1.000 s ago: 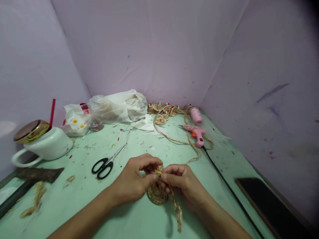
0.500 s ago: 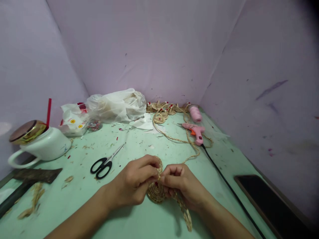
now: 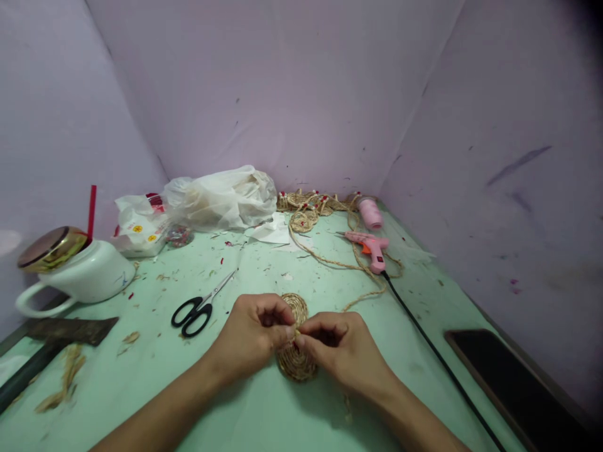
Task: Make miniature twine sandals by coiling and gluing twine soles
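While left hand (image 3: 257, 333) and right hand (image 3: 348, 351) pinch the coiled rope (image 3: 296, 367) near its middle, fingertips close together, it's front-centre at the green table (image 3: 264, 414), scissors (image 3: 206, 304) left, glue gun (image 3: 375, 251) beyond right.

The fingers (image 3: 325, 323) hide part of the straw coil (image 3: 298, 369). A strand's end (image 3: 347, 407) blurs at five o'clock. Frame edges crop the hammer (image 3: 55, 343) at eight, the phone (image 3: 511, 383) at four.
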The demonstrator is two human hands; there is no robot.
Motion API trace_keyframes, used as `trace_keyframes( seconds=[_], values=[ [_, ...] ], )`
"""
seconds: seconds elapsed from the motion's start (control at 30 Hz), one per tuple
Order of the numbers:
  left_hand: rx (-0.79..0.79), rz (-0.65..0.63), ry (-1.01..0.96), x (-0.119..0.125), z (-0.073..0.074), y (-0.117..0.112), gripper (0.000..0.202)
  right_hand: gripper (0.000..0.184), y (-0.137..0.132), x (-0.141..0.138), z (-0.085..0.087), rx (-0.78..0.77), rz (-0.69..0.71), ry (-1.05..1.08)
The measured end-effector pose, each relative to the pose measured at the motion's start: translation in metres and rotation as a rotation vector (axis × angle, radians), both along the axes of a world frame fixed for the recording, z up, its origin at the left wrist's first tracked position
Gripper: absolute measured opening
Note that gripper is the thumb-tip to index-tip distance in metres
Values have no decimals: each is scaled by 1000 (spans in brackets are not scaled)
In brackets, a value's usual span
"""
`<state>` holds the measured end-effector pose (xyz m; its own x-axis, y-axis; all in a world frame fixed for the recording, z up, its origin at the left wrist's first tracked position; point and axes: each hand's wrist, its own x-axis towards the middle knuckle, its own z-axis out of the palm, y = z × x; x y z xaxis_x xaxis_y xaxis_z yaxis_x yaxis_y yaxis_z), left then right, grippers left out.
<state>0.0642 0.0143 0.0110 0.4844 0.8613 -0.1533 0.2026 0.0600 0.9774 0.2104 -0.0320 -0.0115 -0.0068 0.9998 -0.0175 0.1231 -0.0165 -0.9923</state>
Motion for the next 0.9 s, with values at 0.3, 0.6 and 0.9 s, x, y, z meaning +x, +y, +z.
trace_keyframes(
  seconds=[0.3, 0.6, 0.9],
  values=[
    [141, 20, 81, 2, -5, -9, 7, 13, 0, -1, -3, -78, 6, -44],
    [769, 247, 787, -48, 23, 27, 15, 17, 9, 6, -5, -172, -244, 474],
    [547, 69, 1225, -107, -20, 41, 14, 23, 9, 4, -5, -191, -307, 637]
  ],
)
